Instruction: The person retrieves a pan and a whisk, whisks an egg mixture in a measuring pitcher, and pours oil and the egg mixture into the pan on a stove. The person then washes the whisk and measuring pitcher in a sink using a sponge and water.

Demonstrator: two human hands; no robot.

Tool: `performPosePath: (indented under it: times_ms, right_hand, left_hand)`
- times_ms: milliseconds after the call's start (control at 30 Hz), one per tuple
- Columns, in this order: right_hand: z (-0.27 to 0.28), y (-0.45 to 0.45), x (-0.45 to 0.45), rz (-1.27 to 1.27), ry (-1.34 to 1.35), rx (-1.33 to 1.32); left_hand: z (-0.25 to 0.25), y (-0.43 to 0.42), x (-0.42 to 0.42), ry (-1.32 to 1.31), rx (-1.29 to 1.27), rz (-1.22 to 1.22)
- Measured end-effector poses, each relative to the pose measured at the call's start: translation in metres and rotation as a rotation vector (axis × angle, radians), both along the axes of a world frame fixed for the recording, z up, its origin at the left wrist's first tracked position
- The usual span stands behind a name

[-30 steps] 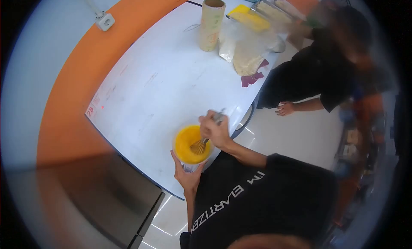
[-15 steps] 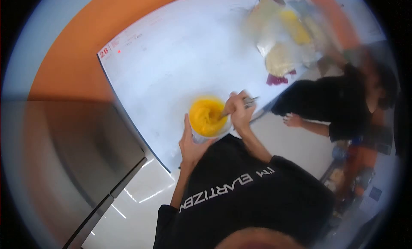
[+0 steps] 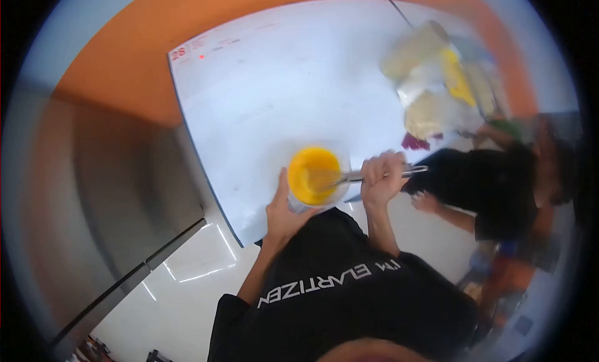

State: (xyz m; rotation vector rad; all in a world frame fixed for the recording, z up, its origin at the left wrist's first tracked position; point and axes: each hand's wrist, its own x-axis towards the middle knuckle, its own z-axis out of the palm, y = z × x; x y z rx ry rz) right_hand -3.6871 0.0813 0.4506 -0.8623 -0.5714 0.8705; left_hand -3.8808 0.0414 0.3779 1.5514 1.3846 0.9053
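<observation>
My left hand (image 3: 286,213) is wrapped round the near left side of a bowl (image 3: 299,207) of bright yellow mixture (image 3: 310,165). The bowl is at the near edge of the white table. My right hand (image 3: 383,178) is closed round the handle of a metal whisk (image 3: 354,177), to the right of the bowl. Lying nearly flat, the whisk reaches leftward, and its wires, blurred by motion, are in the mixture. The handle's looped end sticks out past my right fist.
On the white table (image 3: 268,100), at the back right, are a large roll (image 3: 413,50), a yellow item (image 3: 457,78), a bag of pale stuff (image 3: 427,115) and dark red pieces (image 3: 415,142). Another person in black (image 3: 474,187) stands at the right. A steel cabinet (image 3: 134,193) is at the left.
The view has turned, so the table and bowl appear shifted. The whisk has tipped from steep to nearly flat, with my right hand now farther right of the bowl. My left hand still holds the bowl.
</observation>
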Motion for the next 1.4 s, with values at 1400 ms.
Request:
performPosePath:
  times_ms: [1400]
  right_hand:
    - [-0.026, 0.023, 0.023, -0.100, 0.046, -0.035]
  left_hand:
    - [-0.008, 0.005, 0.022, 0.013, -0.094, 0.014]
